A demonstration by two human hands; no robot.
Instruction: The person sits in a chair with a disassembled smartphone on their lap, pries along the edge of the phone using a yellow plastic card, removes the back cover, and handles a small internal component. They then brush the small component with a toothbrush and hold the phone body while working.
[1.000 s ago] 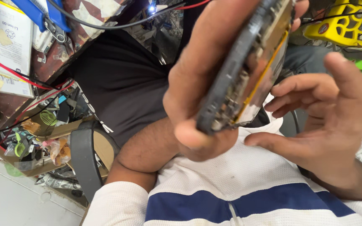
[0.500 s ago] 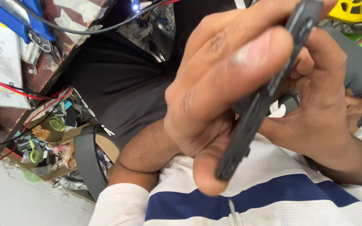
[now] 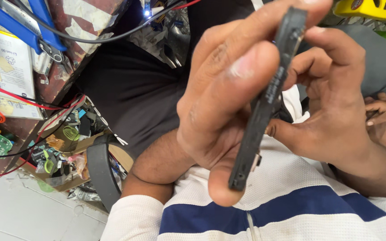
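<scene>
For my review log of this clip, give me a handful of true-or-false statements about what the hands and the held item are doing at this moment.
1. The left hand grips a thin dark device seen edge-on. True.
2. The right hand rests flat on the floor. False: it is raised behind the device, fingers curled at it.
3. The white shirt has a blue stripe. True.
4. The device lies on the cluttered bench. False: it is held in the air.
5. Red and black wires run across the bench. True.

black phone frame (image 3: pixel 264 102), white shirt (image 3: pixel 291 196) with navy stripe, blue clamp (image 3: pixel 45 27)
</scene>
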